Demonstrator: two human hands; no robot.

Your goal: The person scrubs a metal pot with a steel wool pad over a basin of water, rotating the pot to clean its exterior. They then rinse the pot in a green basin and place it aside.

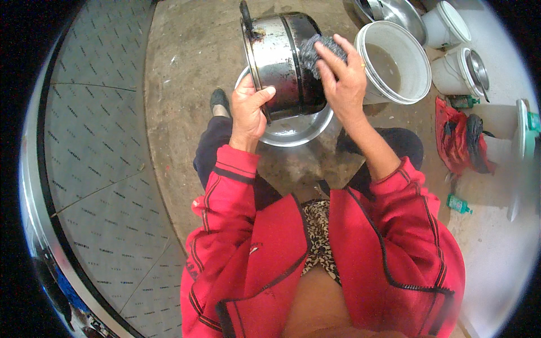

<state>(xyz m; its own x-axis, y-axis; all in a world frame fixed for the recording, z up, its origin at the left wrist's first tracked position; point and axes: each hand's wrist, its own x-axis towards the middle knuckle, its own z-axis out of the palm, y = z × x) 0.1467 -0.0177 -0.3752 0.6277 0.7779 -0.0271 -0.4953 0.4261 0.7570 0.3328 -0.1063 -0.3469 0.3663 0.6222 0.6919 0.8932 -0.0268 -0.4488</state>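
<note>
A metal cooking pot (277, 63), shiny near its rim and blackened toward its base, is tilted on its side above a metal basin (296, 136). My left hand (250, 110) grips the pot's rim, thumb on the outer wall. One dark pot handle (246, 19) sticks up at the rim's far end. In my right hand (344, 78) is a grey steel wool scourer (321, 53), pressed to the darkened part by the base. The pot hides much of the basin, and its inside is out of sight.
A white bucket of cloudy water (382, 69) stands right of the pot. Beyond it are a large metal bowl (401, 19), more white buckets (450, 76) and a small metal pan (477, 67). A red plastic bag (452, 139) and green bottles (458, 204) lie at the right. Patterned sheeting (101, 169) covers the left.
</note>
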